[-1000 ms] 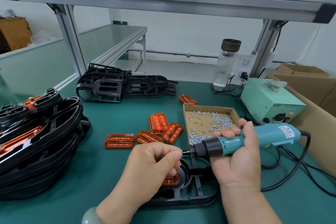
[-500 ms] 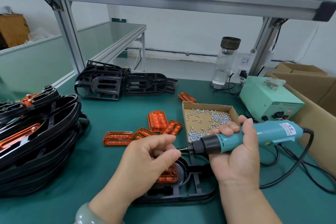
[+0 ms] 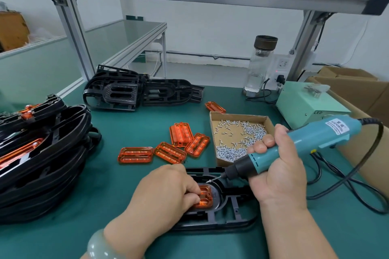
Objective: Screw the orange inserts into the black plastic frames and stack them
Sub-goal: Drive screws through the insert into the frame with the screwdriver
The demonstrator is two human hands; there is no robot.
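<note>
A black plastic frame (image 3: 231,217) lies flat on the green mat in front of me, with an orange insert (image 3: 205,195) seated in its rounded end. My left hand (image 3: 166,193) rests on the frame, its curled fingers holding the insert down. My right hand (image 3: 280,168) grips a teal electric screwdriver (image 3: 328,130), angled down to the left. A small screw (image 3: 210,181) hangs on its bit just above the insert's top corner. Several loose orange inserts (image 3: 170,152) lie on the mat beyond my hands.
An open cardboard box of screws (image 3: 213,130) sits behind the screwdriver. Finished frames are stacked at the left (image 3: 42,164), and bare frames (image 3: 130,92) lie at the back. A green power unit (image 3: 305,105), a glass bottle (image 3: 261,63) and cardboard boxes (image 3: 357,90) stand at the right.
My left hand has dropped from the screwdriver's tip onto the insert. The screwdriver has tilted down toward the frame, with a screw on its bit.
</note>
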